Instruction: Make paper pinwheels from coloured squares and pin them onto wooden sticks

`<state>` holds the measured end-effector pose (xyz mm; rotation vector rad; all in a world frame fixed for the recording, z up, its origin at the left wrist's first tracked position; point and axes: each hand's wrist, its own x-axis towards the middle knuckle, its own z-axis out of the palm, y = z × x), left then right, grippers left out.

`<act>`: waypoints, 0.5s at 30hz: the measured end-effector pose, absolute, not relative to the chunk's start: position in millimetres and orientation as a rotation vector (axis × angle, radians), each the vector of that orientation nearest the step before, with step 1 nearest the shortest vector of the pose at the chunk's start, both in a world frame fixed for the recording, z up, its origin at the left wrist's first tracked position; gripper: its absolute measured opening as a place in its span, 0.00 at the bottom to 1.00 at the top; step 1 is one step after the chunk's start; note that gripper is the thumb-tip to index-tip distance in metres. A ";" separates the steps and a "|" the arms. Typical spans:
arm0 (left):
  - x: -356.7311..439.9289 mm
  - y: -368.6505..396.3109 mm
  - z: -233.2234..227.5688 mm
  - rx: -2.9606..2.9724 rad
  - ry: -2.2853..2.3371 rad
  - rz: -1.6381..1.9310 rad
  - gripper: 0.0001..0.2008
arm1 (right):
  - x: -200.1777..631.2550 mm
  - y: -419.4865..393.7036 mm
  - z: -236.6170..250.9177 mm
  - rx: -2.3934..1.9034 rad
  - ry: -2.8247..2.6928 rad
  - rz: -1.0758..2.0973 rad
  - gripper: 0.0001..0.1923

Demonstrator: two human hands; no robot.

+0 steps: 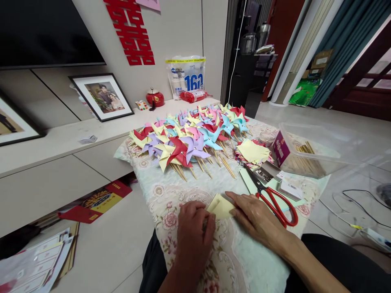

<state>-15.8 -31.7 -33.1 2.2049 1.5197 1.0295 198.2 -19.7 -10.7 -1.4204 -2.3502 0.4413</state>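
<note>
Left hand (194,228) curled, seemingly pinching the yellow paper (220,206) at its near edge, right hand (255,217) flat, fingers together on it, scissors (273,199) just right, pinwheels (189,138) far on bench (159,195)

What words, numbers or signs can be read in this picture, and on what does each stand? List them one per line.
"160": large white digits on the blue and white bag against the wall; its smaller print is too blurred to read.
Red paper double-happiness sign on the wall.
Purple box in the plastic tub: print too small.
Red and yellow packet on the floor: unreadable.
</note>
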 end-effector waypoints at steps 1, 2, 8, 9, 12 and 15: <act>-15.7 -31.6 -34.6 2.212 1.546 1.026 0.08 | 197.6 -19.4 -12.5 -1.429 -2.333 0.442 0.20; -15.4 -31.4 -35.8 2.215 1.571 1.023 0.07 | 197.0 -19.2 -14.3 -1.437 -2.316 0.440 0.20; -12.1 -28.8 -39.2 2.228 1.696 1.026 0.06 | 193.9 -18.3 -18.2 -1.504 -2.262 0.471 0.20; -11.6 -28.4 -39.7 2.232 1.715 1.021 0.06 | 193.3 -18.1 -17.9 -1.519 -2.263 0.471 0.20; -11.1 -28.0 -41.9 2.232 1.761 0.983 0.05 | 191.5 -17.5 -17.2 -1.534 -2.275 0.450 0.20; -11.4 -28.6 -45.0 2.245 1.782 0.971 0.03 | 190.6 -17.8 -17.9 -1.526 -2.282 0.411 0.19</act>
